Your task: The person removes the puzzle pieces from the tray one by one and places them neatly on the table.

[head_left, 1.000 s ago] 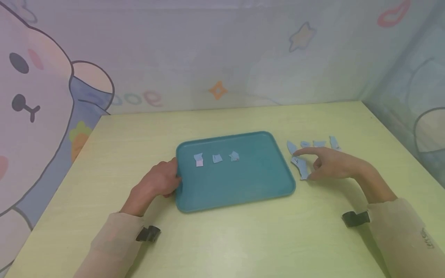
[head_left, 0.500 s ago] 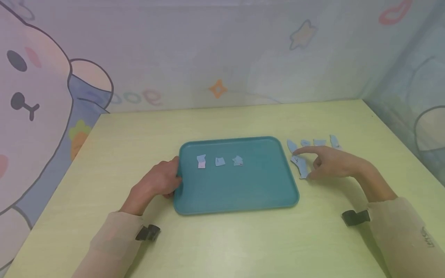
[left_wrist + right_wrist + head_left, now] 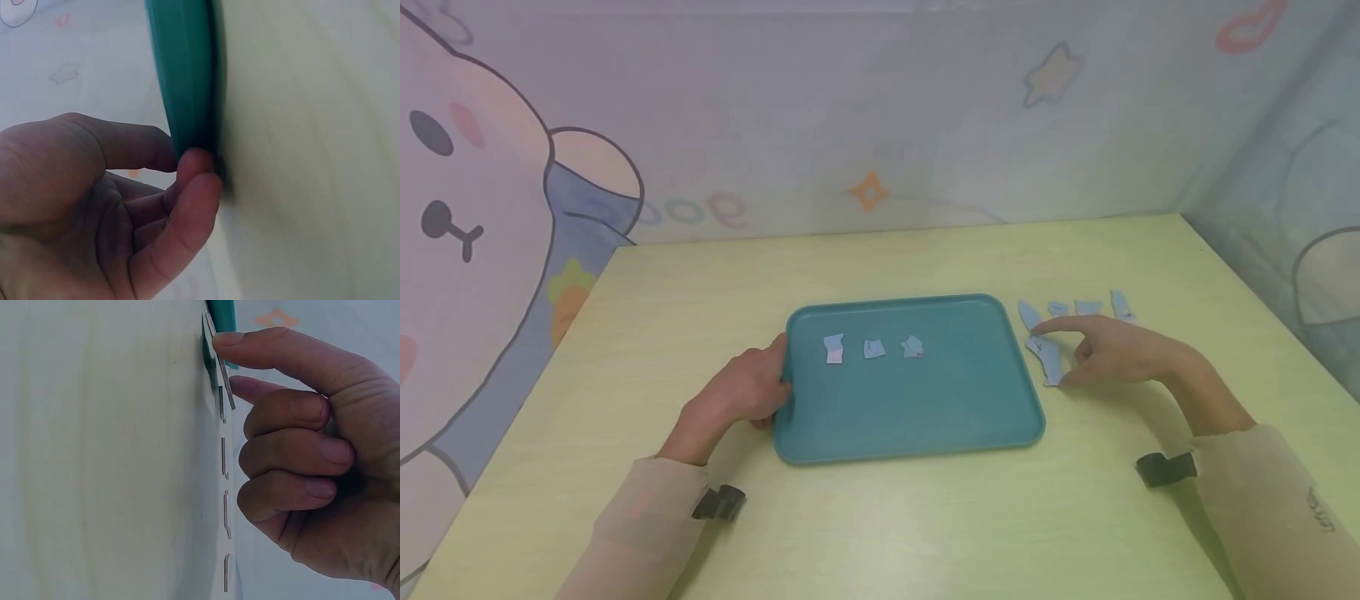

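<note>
My left hand (image 3: 741, 387) grips the left edge of a teal tray (image 3: 910, 417), thumb on one face and fingertips on the other in the left wrist view. Three small light-blue flat pieces lie in a row on the tray, among them a part-pink one (image 3: 834, 350). Right of the tray, my right hand (image 3: 1120, 354) pinches a larger jagged light-blue piece (image 3: 1047, 360) between index finger and thumb, one at each end. In the right wrist view this thin piece (image 3: 220, 359) stands at a slant to the table, and the other fingers are curled.
Several more light-blue pieces lie in a row beyond my right hand, including a pointed one (image 3: 1028, 315) and a narrow one (image 3: 1122, 305). The pale yellow table (image 3: 910, 533) ends at a curtain (image 3: 820, 108) with cartoon prints. Dark straps (image 3: 1165, 470) sit at both wrists.
The tray has turned slightly: its far edge and right side have come nearer to me and shifted a little right. Both hands have kept almost the same place and hold.
</note>
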Action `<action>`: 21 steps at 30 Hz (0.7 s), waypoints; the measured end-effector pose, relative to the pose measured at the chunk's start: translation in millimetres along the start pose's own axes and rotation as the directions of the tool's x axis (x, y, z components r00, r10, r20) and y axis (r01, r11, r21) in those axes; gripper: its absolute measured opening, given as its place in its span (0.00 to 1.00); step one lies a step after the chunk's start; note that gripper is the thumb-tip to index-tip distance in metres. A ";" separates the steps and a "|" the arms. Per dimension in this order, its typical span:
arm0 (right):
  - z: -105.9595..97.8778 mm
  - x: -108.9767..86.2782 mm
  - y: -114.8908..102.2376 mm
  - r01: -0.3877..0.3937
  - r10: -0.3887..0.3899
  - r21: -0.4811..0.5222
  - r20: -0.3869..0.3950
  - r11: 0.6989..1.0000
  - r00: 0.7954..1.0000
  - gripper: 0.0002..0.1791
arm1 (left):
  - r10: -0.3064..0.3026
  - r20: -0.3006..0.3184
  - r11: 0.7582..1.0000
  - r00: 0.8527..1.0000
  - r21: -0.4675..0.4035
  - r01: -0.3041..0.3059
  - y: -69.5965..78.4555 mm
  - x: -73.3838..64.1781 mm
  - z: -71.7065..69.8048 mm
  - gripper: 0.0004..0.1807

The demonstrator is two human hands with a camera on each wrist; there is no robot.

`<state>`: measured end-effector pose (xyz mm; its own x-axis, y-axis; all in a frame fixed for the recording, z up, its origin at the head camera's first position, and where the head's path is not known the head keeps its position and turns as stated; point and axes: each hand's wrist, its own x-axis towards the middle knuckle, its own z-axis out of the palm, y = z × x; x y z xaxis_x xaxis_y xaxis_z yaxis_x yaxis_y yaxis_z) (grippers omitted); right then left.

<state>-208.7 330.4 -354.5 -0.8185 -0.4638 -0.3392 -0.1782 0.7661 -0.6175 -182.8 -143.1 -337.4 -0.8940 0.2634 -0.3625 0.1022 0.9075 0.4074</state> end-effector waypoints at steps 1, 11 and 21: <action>0.1 0.0 -0.2 0.002 -0.002 -0.003 0.000 1.000 1.000 0.42 | -0.001 0.000 1.000 1.000 0.000 0.001 0.1 -0.1 0.0 0.21; 2.2 1.3 1.3 0.010 -0.010 -0.002 -0.004 1.000 1.000 0.42 | -0.014 0.005 1.000 1.000 -0.008 0.014 0.6 -0.6 0.4 0.22; 4.2 3.4 3.3 0.007 -0.007 -0.010 -0.006 1.000 1.000 0.42 | -0.028 0.004 1.000 1.000 0.001 0.028 0.3 -0.1 1.2 0.25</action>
<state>-209.8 329.5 -360.7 -0.8203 -0.4665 -0.3311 -0.1890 0.7673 -0.6128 -182.2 -142.4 -338.2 -0.8949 0.2391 -0.3767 0.0778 0.9150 0.3960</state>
